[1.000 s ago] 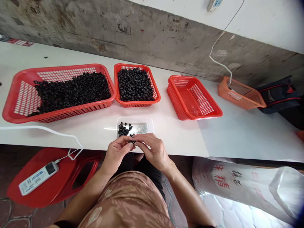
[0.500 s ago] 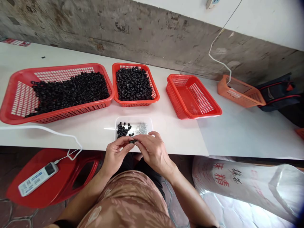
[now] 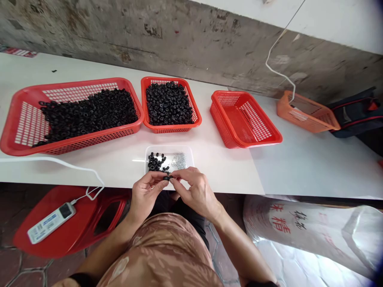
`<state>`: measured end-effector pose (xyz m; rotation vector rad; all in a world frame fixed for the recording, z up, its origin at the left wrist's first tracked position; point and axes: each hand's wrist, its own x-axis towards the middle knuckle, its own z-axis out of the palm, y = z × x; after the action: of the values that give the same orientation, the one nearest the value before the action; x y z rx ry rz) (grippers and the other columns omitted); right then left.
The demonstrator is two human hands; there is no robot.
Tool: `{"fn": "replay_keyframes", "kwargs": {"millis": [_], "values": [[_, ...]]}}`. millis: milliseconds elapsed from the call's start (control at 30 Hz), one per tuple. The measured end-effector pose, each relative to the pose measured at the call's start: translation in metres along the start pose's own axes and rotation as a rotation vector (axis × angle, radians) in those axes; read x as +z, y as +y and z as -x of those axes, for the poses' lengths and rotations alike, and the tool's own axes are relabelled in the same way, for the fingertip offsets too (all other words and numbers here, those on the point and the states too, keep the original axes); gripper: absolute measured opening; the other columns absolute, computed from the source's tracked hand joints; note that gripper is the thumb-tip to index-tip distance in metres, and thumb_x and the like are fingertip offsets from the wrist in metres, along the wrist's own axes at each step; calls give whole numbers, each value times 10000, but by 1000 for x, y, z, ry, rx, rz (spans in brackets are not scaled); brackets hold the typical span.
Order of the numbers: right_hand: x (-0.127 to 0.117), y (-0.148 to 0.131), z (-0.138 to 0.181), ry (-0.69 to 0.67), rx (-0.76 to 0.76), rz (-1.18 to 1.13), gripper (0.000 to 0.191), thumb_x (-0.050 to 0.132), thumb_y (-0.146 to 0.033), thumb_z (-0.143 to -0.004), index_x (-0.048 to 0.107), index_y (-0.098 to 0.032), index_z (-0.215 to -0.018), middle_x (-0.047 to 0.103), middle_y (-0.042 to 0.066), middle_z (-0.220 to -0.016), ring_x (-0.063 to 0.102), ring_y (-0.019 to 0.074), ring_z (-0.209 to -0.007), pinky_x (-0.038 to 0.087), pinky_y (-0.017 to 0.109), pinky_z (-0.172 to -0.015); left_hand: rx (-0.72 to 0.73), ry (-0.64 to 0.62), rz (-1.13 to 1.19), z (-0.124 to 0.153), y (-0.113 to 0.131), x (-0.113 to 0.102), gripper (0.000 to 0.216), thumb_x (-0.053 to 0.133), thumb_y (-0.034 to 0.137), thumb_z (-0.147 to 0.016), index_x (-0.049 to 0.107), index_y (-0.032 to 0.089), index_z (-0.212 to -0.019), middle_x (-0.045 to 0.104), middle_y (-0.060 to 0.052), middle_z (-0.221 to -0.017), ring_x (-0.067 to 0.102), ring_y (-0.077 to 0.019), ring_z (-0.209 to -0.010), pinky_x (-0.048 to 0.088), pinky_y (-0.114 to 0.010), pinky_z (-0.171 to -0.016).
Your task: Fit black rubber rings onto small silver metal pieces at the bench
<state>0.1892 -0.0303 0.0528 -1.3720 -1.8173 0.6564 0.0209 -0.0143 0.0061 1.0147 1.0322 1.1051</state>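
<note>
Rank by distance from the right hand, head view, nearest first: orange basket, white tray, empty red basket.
From the right hand:
1. white tray: on the table, just ahead and slightly left of the hand
2. empty red basket: ahead and to the right
3. orange basket: far right, by the wall

Matt black rings (image 3: 167, 104), red plastic basket (image 3: 239, 137), smooth white tabletop (image 3: 299, 167), rough concrete wall (image 3: 89, 28)
</note>
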Motion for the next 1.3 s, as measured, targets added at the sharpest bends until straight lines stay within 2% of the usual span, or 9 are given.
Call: {"fn": "replay_keyframes", "kwargs": {"millis": [233,500,567,700,833,933,1133,1300], "values": [[4,2,-1,-2,90,-89,107,600,-142,-888,696,-188,-876,722,5,-796,670,148,-741,493,279,-775,27,-16,-71,1,-1,1,186,798,289,-785,741,180,-924,755,-34,-828,701,-166,-795,565,-246,-759],[4,2,-5,-63,93,-18,105,572,-136,-884,669,-177,-882,707,20,-817,659,148,-759,498,255,-724,184,70,-279,5,-11,1,131,772,274,-820,758,206,-931,768,-24,-874,703,-164,-787,553,-253,-763],[3,3,-6,-56,44,17,108,570,-141,-900,671,-179,-886,712,16,-806,663,147,-754,501,264,-748,152,71,-215,4,-9,4,136,786,273,-807,756,204,-922,765,-21,-858,699,-160,-781,549,-250,-755],[7,4,-6,39,-165,212,147,514,-173,-961,661,-163,-959,731,26,-783,666,149,-695,476,363,-891,32,78,53,-3,-2,10,173,824,284,-757,743,191,-878,746,-9,-780,676,-137,-720,538,-235,-704],[16,2,-4,108,-284,432,197,537,-167,-944,624,-97,-1106,755,101,-936,708,209,-827,421,446,-956,-78,125,210,-10,5,15,224,871,277,-674,734,172,-817,745,-13,-749,659,-125,-694,514,-218,-666],[21,2,-5,151,-326,558,216,548,-174,-965,611,-81,-1150,756,111,-970,708,213,-846,388,460,-992,-135,124,278,-12,9,15,254,893,275,-636,732,167,-799,734,-4,-714,646,-112,-686,505,-211,-699],[24,4,-7,226,-385,687,196,519,-173,-989,626,-117,-1142,765,86,-951,696,178,-762,359,455,-1036,-206,62,267,-14,14,11,294,901,303,-626,749,167,-838,728,-5,-709,638,-122,-694,499,-228,-728],[24,5,-4,194,-375,651,168,522,-179,-995,648,-158,-1105,770,68,-961,707,173,-780,331,455,-1071,-182,37,149,-17,11,5,268,852,363,-682,784,157,-840,735,-32,-750,609,-145,-688,495,-260,-702]]}}
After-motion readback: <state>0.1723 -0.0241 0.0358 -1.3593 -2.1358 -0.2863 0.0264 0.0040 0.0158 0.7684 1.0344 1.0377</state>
